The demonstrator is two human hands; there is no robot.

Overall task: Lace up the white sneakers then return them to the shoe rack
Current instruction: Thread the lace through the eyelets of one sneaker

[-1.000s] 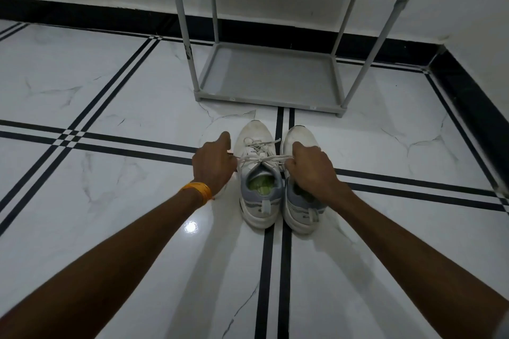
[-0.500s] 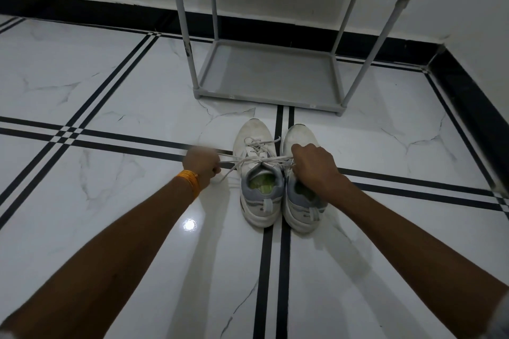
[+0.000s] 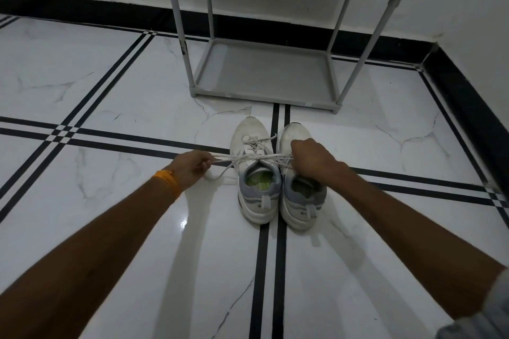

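Sideways, lace (image 3: 242, 157) taut between both hands' fingers (image 3: 206, 164).

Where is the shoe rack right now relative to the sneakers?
In the head view the shoe rack stands top centre against the wall, just beyond the toes of the white sneakers, apart from them.

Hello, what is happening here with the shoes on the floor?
A person is tying the left sneaker. The left hand and right hand pull its lace tight sideways. The right sneaker stands beside it. Both are on the floor before the empty shoe rack.
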